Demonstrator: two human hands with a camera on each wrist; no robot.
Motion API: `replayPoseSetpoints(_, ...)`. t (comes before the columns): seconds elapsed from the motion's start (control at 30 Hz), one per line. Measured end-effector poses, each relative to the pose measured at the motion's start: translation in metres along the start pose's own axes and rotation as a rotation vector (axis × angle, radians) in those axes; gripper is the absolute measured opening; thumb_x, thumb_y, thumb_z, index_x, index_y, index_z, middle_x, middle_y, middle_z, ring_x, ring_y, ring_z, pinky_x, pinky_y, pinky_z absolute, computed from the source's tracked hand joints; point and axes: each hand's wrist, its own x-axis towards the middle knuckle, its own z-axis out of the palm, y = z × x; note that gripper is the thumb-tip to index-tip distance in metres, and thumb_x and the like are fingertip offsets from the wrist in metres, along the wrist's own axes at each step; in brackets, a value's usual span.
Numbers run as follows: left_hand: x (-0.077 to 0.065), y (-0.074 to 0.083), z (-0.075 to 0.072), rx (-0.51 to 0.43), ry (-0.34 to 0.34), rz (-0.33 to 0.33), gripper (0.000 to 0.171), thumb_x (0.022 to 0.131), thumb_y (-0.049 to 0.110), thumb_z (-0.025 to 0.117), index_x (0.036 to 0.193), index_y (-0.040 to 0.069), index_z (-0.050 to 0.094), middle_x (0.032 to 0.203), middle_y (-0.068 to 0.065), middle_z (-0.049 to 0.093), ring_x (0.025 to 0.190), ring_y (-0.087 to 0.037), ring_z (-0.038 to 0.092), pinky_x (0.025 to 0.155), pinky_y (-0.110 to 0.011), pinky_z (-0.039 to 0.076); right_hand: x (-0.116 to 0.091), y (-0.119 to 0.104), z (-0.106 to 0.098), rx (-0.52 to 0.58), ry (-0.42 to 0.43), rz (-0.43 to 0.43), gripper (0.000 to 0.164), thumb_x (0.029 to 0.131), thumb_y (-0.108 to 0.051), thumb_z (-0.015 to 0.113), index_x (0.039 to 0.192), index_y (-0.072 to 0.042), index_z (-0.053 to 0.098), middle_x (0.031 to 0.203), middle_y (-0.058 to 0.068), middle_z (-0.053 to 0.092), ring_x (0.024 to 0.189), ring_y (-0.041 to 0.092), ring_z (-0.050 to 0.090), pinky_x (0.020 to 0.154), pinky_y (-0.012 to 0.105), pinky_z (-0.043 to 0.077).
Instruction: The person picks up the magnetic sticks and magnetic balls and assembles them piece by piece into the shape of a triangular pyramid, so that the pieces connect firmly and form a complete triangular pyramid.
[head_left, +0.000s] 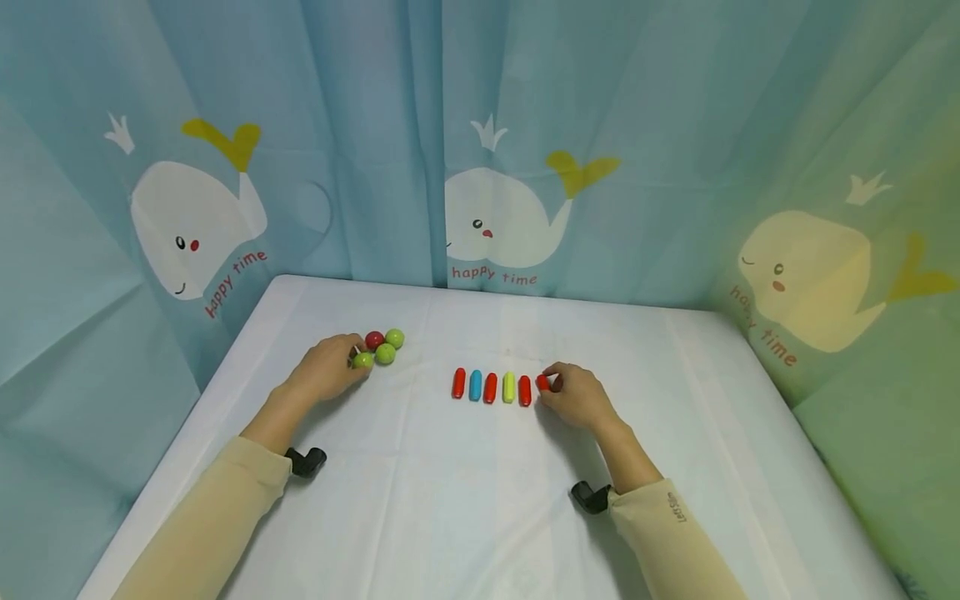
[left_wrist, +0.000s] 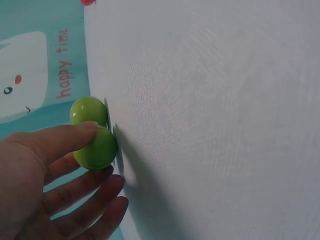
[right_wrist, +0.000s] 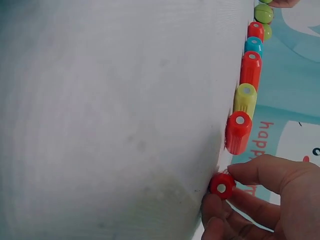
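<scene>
On the left of the table my left hand [head_left: 327, 369] pinches a green ball [left_wrist: 95, 148] between thumb and fingers. Right beside it lie a dark red ball [head_left: 374, 340] and two more green balls [head_left: 394, 337]. My right hand [head_left: 581, 396] holds a short red rod [right_wrist: 222, 185] with a pale round spot on its end, thumb on one side and fingers on the other. That rod is at the right end of a side-by-side row of similar rods: a red rod [head_left: 459, 383], a blue rod [head_left: 476, 386], another red one, a yellow-green rod [head_left: 509, 387] and a further red one [head_left: 525, 391].
A white cloth [head_left: 450, 500] covers the table. Light blue curtains [head_left: 390, 142] printed with whales stand along its back and sides. A black wrist mount [head_left: 306, 462] sticks out at the left cuff, and another [head_left: 591, 497] at the right cuff.
</scene>
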Motion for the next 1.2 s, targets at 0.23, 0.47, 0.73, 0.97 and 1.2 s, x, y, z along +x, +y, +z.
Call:
replayPoseSetpoints(0.23, -0.005, 0.001, 0.0, -0.013, 0.008, 0.016, 0.035, 0.095, 0.024, 0.075, 0.123, 0.005, 0.066, 0.111, -0.014, 0.071, 0.103, -0.031, 0.067, 0.09, -0.05, 0.054, 0.0, 0.0, 0.0, -0.017, -0.017, 0.033, 0.047, 0.093, -0.018, 0.068, 0.136, -0.001, 0.062, 0.104, 0.015, 0.072, 0.083, 0.024, 0.063, 0.078, 0.043, 0.056)
replayPoseSetpoints(0.47, -0.009, 0.012, -0.001, -0.031, 0.013, 0.037, 0.034, 0.094, 0.023, 0.076, 0.122, 0.005, 0.067, 0.112, -0.013, 0.071, 0.102, -0.029, 0.068, 0.087, -0.047, 0.056, -0.003, 0.003, -0.002, 0.03, -0.029, 0.046, 0.051, 0.095, -0.02, 0.067, 0.142, -0.001, 0.058, 0.107, 0.015, 0.071, 0.085, 0.024, 0.063, 0.077, 0.04, 0.055)
replayPoseSetpoints(0.73, -0.014, 0.029, -0.001, -0.102, 0.033, 0.056, 0.036, 0.094, 0.022, 0.076, 0.125, 0.006, 0.066, 0.115, -0.011, 0.07, 0.104, -0.028, 0.068, 0.089, -0.045, 0.056, -0.005, 0.003, -0.008, 0.112, 0.016, 0.002, 0.051, 0.097, -0.019, 0.066, 0.144, -0.002, 0.057, 0.111, 0.017, 0.07, 0.094, 0.028, 0.064, 0.084, 0.043, 0.057)
replayPoseSetpoints(0.97, -0.017, 0.051, 0.01, -0.175, 0.056, 0.097, 0.035, 0.095, 0.024, 0.076, 0.126, 0.01, 0.067, 0.11, -0.005, 0.071, 0.1, -0.021, 0.069, 0.088, -0.042, 0.056, -0.009, -0.006, -0.011, 0.205, 0.03, -0.043, 0.051, 0.097, -0.018, 0.07, 0.144, -0.004, 0.058, 0.117, 0.017, 0.068, 0.108, 0.032, 0.068, 0.087, 0.043, 0.058)
replayPoseSetpoints(1.2, -0.017, 0.072, 0.028, -0.229, 0.045, 0.124, 0.037, 0.094, 0.025, 0.077, 0.128, 0.014, 0.067, 0.114, -0.002, 0.07, 0.099, -0.017, 0.069, 0.087, -0.039, 0.058, -0.012, -0.018, -0.008, 0.258, 0.011, -0.097, 0.043, 0.096, -0.014, 0.073, 0.137, -0.006, 0.066, 0.118, 0.014, 0.066, 0.111, 0.032, 0.068, 0.085, 0.038, 0.057)
